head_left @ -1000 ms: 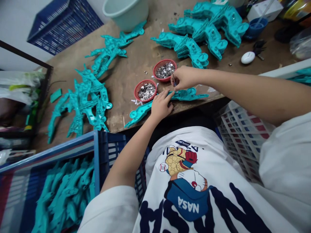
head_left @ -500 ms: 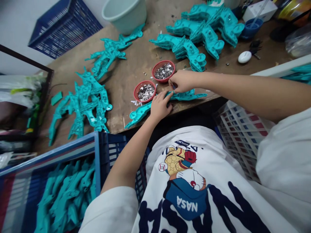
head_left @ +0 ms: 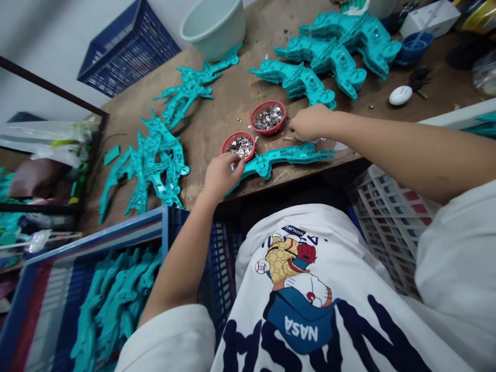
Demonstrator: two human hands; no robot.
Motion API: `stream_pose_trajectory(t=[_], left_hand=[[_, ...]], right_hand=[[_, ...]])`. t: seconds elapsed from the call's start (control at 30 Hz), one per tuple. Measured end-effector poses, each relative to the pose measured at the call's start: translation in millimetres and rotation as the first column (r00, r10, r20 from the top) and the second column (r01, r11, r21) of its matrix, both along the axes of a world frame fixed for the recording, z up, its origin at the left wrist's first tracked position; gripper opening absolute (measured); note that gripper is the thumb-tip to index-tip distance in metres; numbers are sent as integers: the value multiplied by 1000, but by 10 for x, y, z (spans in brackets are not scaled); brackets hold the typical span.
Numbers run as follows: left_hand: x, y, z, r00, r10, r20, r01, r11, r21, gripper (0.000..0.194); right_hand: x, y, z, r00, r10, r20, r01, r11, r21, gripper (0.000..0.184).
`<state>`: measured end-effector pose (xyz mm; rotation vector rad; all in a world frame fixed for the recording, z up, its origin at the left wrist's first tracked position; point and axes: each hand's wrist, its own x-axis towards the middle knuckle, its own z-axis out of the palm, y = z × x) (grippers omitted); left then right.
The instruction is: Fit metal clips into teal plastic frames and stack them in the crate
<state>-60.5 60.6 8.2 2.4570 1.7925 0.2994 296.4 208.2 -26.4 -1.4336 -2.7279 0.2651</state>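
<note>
A long turquoise plastic part (head_left: pixel 284 156) lies along the table's near edge. My left hand (head_left: pixel 221 176) is over its left end, at the near rim of a red basket (head_left: pixel 252 150) filled with small shiny metal pieces. A gap shows between its thumb and forefinger. My right hand (head_left: pixel 313 123) is above the table just beyond the part, beside a second red basket (head_left: pixel 284 120) of similar metal pieces. Its fingers are bent together, and what they hold, if anything, is hidden.
Turquoise parts (head_left: pixel 155 160) are piled at left, with stacks (head_left: pixel 333 51) at the back right. A pale green tub (head_left: pixel 213 31) and blue crate (head_left: pixel 127 51) stand behind. Another blue crate (head_left: pixel 166 227) holds parts at lower left; a white crate (head_left: pixel 383 217) is at right.
My left hand has left the middle of the turquoise part and moved left to the near red basket. My right hand has drawn back slightly from the part. The camera view has shifted.
</note>
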Motion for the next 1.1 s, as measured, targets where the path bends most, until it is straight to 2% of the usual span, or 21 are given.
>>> stream_pose_trajectory(t=[0.07,0.1,0.17,0.23,0.27,0.37,0.43,0.5,0.53,0.63,0.77,0.87,0.97,1.03,1.1], left_hand=[[-177,-28,151,976,91,-197,-115,987,-111,45],[-223,-28,189,946,103,-307,-167,968,-187,54],[-230,-6,200,875,70,-479,-257,906,-336,72],[-157,16,158,836,32,-547,-300,862,-408,77],[-108,17,133,835,28,-549,-300,860,-413,75],[31,-50,93,848,1,-530,-257,875,-410,68],[88,-134,96,855,-47,-517,-214,876,-433,61],[119,-207,109,858,-97,-504,-170,873,-457,55],[128,-231,118,858,-119,-500,-151,871,-467,54],[145,-247,153,852,-167,-495,-117,863,-492,54],[156,-247,255,853,-209,-478,-76,857,-510,52],[151,-285,381,877,-205,-434,-44,866,-498,51],[136,-309,478,911,-172,-374,-19,891,-454,48],[135,-306,476,930,-151,-335,-17,894,-449,46],[152,-302,404,946,-115,-303,-41,884,-465,49]], right_hand=[[-82,-61,13,997,65,41,-64,997,-31,56],[-123,-106,30,990,126,68,-121,990,-76,67],[-192,-202,59,955,294,34,-288,950,-123,91],[-241,-286,62,899,438,2,-436,896,-82,103],[-265,-322,55,871,492,4,-491,870,-42,104],[-366,-434,20,792,606,73,-610,790,66,101],[-472,-545,6,727,671,146,-685,724,87,96],[-603,-693,8,656,723,218,-744,668,25,89],[-672,-775,16,631,733,252,-752,658,-31,86],[-855,-994,72,608,717,341,-720,679,-143,80],[-935,-1114,214,613,700,366,-700,696,-160,58],[-829,-1090,331,632,713,303,-692,695,-194,58],[-670,-1016,390,652,712,260,-699,697,-157,53],[-608,-942,368,648,707,283,-708,696,-119,41],[-611,-848,294,643,697,318,-714,695,-81,38]])
